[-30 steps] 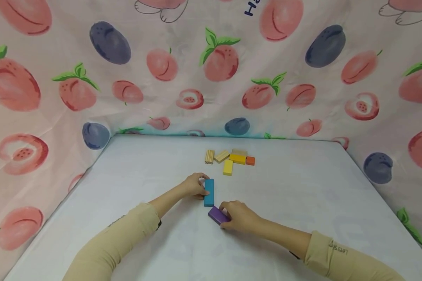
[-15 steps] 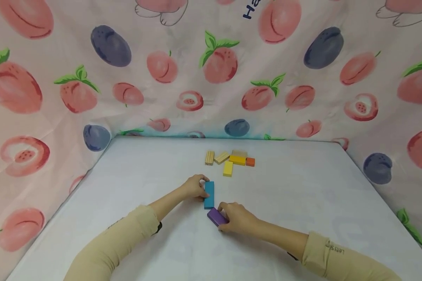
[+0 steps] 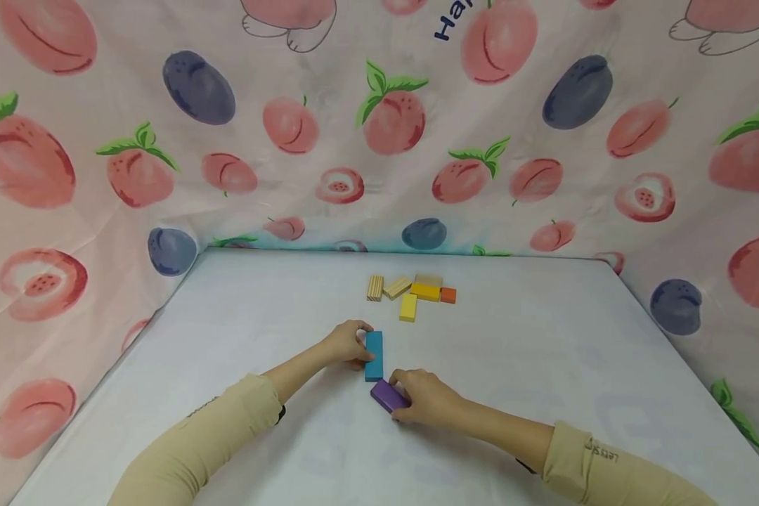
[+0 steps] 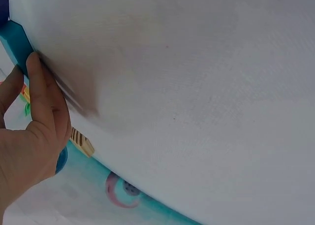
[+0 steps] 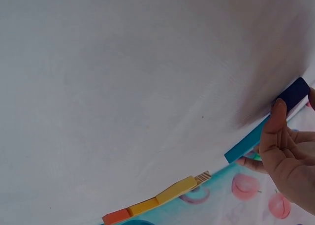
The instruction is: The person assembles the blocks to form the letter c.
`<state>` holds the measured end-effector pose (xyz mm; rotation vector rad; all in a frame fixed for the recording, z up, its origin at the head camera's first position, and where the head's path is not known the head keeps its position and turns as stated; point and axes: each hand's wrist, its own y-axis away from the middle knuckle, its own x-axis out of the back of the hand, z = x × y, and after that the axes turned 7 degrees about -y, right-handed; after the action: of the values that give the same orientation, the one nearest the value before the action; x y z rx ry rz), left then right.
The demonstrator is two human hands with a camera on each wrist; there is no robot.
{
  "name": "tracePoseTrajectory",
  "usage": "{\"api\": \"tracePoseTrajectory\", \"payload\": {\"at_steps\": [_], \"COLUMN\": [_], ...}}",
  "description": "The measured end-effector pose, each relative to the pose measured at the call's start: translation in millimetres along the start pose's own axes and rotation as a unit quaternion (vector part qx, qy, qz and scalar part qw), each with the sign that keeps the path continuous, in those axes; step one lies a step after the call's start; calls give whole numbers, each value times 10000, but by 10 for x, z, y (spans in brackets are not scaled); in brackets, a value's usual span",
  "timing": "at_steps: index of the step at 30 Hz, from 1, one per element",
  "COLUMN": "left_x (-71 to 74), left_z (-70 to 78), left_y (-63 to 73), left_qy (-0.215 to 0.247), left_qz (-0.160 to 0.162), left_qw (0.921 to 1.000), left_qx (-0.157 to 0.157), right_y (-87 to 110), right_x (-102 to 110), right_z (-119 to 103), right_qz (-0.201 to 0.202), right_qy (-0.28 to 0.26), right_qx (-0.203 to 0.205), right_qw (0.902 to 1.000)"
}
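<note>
A long blue block (image 3: 374,357) lies lengthwise on the white table, and my left hand (image 3: 346,343) holds it from its left side. In the left wrist view, thumb and fingers pinch the same blue block (image 4: 17,44). Just in front of it, a purple block (image 3: 388,396) lies slanted, its far corner right at the blue block's near end. My right hand (image 3: 425,398) grips the purple block from the right, fingers at its far side and thumb at its near side. The right wrist view shows the purple block (image 5: 294,93) dark between the fingers.
Farther back stand a striped wooden block (image 3: 375,288), a tilted wooden block (image 3: 397,287), a yellow block (image 3: 407,308), an amber block (image 3: 426,292) and a small orange block (image 3: 448,295). Behind the table (image 3: 259,295) hangs a fruit-print cloth (image 3: 341,84).
The purple block has shifted slightly left, closer to the blue block's near end, with my right hand on it. My left hand keeps its hold. The whole view has drifted slightly.
</note>
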<state>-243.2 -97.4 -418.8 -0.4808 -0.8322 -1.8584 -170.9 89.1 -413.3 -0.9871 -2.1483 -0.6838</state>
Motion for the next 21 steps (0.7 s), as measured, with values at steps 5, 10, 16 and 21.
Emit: {"api": "tracePoseTrajectory", "payload": {"at_steps": [5,10,16,21], "left_x": [-11,-21,-21,-8], "left_z": [-5,-12,-31,-21], "left_y": [-4,-18,-46,-29], "left_qy": [18,26,24,9], "left_qz": [50,76,68,44], "left_qw": [10000,10000,10000,10000], "left_qx": [18,33,47,51], "right_y": [-12,-17,-11,-15], "right_x": [-13,-16,-18,-28], "right_z": [1,17,9,5], "right_qz": [26,52,51,49], "right_qy": [110,155,200,298], "right_qx": [45,38,-76,-86], "right_qw": [9999,9999,9998,9995]}}
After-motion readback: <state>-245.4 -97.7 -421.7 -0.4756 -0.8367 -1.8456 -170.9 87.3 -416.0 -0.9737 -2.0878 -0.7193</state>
